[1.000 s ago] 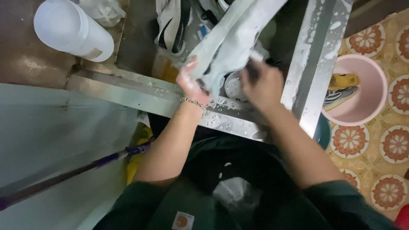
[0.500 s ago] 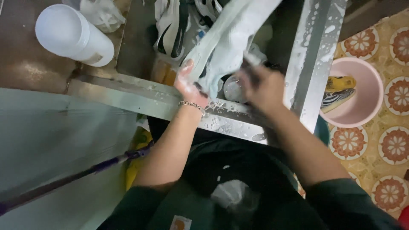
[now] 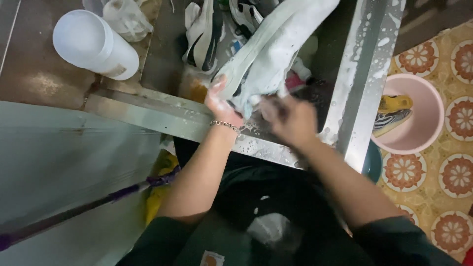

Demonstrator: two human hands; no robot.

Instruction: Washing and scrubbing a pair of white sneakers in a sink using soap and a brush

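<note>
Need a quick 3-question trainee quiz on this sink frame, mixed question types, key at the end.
1. True or false: the left hand grips the pale soapy garment over the steel sink.
2. Which hand wears the beaded bracelet? A) left B) right C) neither
3. What lies in the pink basin on the tiled floor?

Key:
1. True.
2. A.
3. A yellow item and a striped one; what kind they are cannot be told. The right hand is motion-blurred at the garment's lower end, so its grip cannot be judged.
</note>
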